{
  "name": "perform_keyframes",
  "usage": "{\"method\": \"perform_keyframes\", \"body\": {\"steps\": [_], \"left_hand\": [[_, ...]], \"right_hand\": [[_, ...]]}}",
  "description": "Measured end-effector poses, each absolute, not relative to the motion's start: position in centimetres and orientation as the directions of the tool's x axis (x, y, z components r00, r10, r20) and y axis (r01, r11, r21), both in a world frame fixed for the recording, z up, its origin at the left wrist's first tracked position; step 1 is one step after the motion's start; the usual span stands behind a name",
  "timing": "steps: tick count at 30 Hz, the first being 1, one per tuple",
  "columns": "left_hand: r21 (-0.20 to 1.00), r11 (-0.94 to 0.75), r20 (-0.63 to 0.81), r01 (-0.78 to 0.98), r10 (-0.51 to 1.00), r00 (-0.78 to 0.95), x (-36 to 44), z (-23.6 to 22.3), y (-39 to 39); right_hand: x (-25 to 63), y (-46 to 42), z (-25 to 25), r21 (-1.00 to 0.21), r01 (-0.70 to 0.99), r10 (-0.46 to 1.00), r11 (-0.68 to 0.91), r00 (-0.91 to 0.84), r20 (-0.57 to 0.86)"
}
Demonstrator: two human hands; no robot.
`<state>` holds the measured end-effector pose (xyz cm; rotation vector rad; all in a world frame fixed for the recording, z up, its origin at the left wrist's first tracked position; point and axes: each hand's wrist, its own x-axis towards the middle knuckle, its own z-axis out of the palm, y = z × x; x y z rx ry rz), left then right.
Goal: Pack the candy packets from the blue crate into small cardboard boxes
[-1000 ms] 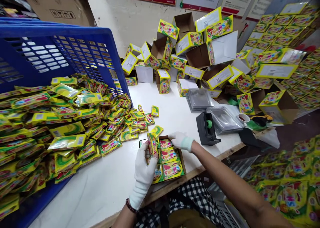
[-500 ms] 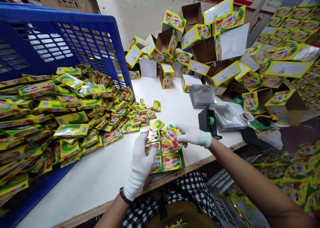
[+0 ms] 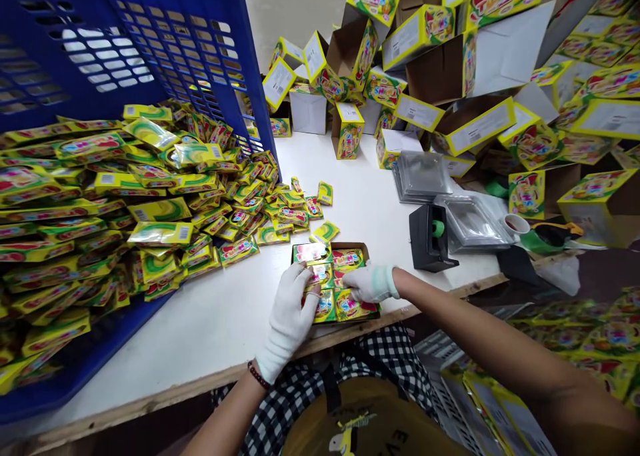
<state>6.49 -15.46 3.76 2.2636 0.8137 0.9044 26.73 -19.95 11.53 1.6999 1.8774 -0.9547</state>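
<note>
A shallow brown carton tray lies at the near edge of the white table, filled with yellow-green snack packets. Both hands wear white gloves. My left hand rests on the tray's left side, its fingers pressed down on the packets in the middle. From the right, my right hand lies with fingers bent on a packet in the tray. Neither hand lifts a packet clear of the tray.
A tilted blue plastic crate spills several packets across the table's left. Printed yellow cartons pile at the back and right. Clear plastic trays and a black tape dispenser stand right of the tray.
Both hands held packets raised above the tray; they have come down and now press the packets flat into it. The camera has tipped downward.
</note>
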Motion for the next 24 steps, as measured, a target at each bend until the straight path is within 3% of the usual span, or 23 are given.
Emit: {"method": "perform_keyframes", "body": {"steps": [9,12,14,16,19,24], "left_hand": [[0.715,-0.623,0.388,0.317,0.73,0.562,6.3,3.7,-15.9],[0.755,-0.56,0.338,0.342,0.778,0.53,5.6,4.0,-14.9],[0.739,-0.539,0.34,0.404,0.816,0.467,4.2,4.1,-12.6],[0.656,-0.522,0.376,0.546,0.853,0.362,2.0,4.3,-9.2],[0.47,-0.397,0.414,0.788,0.888,0.2,-2.2,4.8,-3.6],[0.241,-0.199,0.45,0.95,0.89,0.073,-6.4,6.5,2.4]], "right_hand": [[25.5,-21.2,11.0,-0.181,0.982,0.717,-0.055,-0.087,-0.692],[24.9,-23.1,10.2,-0.161,0.987,0.853,-0.016,-0.071,-0.518],[24.9,-24.6,9.1,-0.229,0.97,0.935,0.086,-0.158,-0.318],[24.7,-25.7,7.6,-0.343,0.927,0.975,0.148,-0.196,-0.108],[23.9,-26.7,5.1,-0.454,0.888,0.996,0.075,-0.043,0.08],[22.9,-26.6,3.8,-0.472,0.881,0.994,-0.012,0.06,0.088]]}}
